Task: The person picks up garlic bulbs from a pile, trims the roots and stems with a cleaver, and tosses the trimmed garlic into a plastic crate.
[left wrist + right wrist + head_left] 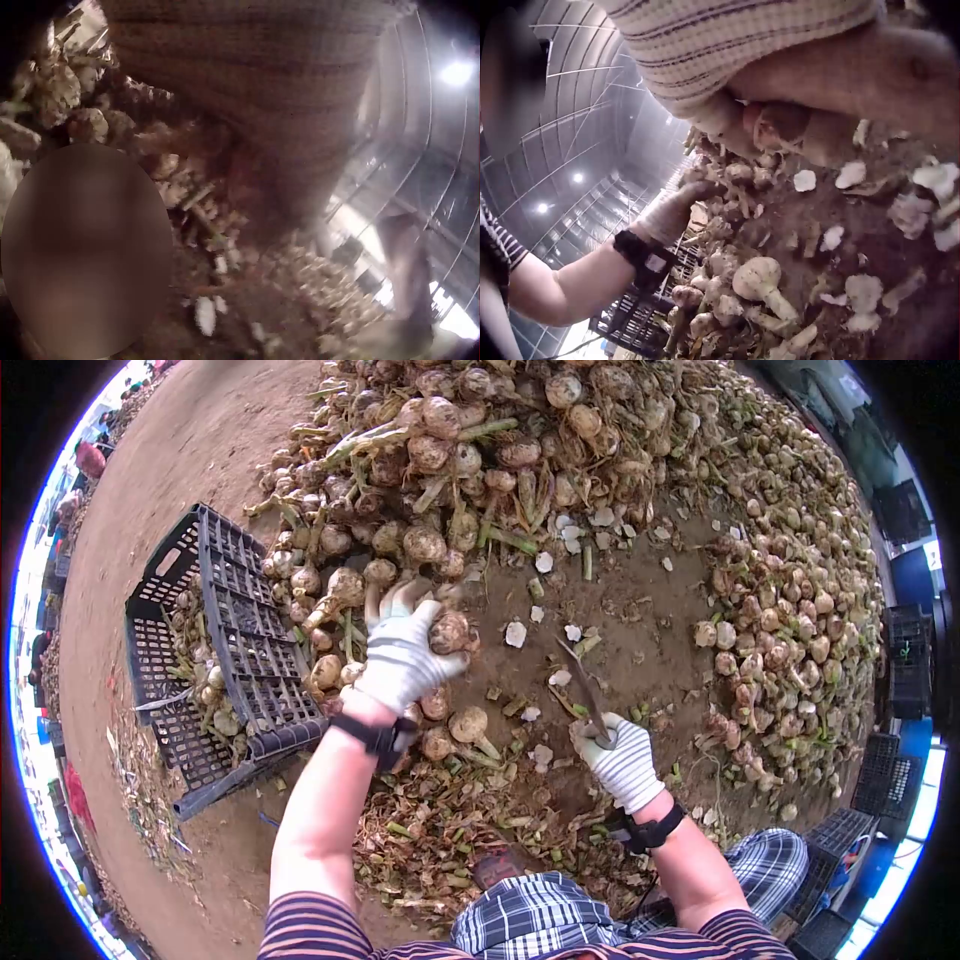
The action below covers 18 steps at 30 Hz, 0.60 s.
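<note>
In the head view the left hand [400,645], in a striped white glove, is spread over a heap of bulbs with stalks. A bulb [450,632] lies between its thumb and fingers; whether they touch it I cannot tell. The right wrist view shows the same hand [673,214] reaching to the heap. The right hand [622,762], gloved too, grips a knife [590,690] by its handle, blade pointing up and left over the soil. Glove fabric fills much of the left wrist view, and its fingers cannot be made out.
A black crate [262,650] holding bulbs stands tilted at the left. A large pile of stalked bulbs [520,455] rises at the far side, another pile [790,620] lies at the right. Cut stalks and peelings [450,810] cover the ground near the person's knees.
</note>
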Available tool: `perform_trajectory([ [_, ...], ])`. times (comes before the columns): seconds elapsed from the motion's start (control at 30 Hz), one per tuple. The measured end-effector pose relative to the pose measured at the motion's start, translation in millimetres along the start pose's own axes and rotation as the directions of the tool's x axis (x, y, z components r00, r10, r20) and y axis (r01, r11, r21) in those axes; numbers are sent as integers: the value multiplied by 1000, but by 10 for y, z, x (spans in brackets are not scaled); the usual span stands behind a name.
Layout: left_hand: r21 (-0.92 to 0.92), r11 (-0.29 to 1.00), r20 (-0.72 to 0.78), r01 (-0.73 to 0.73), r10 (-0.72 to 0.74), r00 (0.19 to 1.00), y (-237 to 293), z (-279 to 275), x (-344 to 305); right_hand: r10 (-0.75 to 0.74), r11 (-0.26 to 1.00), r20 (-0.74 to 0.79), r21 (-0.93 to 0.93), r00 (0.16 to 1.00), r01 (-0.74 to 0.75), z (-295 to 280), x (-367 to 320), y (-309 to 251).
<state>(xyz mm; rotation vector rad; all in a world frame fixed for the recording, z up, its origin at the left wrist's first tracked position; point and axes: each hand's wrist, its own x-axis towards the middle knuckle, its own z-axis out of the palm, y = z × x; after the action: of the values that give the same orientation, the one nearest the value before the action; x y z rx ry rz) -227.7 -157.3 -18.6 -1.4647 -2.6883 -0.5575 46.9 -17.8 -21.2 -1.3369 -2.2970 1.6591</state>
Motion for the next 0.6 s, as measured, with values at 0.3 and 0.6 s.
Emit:
perform_trajectory([
  [0.3, -811, 496, 431, 311, 146, 890, 388, -14, -947, -471, 663, 302, -499, 829, 559, 18, -132, -576],
  [0.6, -874, 68, 465, 481, -170, 869, 824, 202, -1210, -487, 673, 317, -458, 814, 581, 163, -244, -685],
])
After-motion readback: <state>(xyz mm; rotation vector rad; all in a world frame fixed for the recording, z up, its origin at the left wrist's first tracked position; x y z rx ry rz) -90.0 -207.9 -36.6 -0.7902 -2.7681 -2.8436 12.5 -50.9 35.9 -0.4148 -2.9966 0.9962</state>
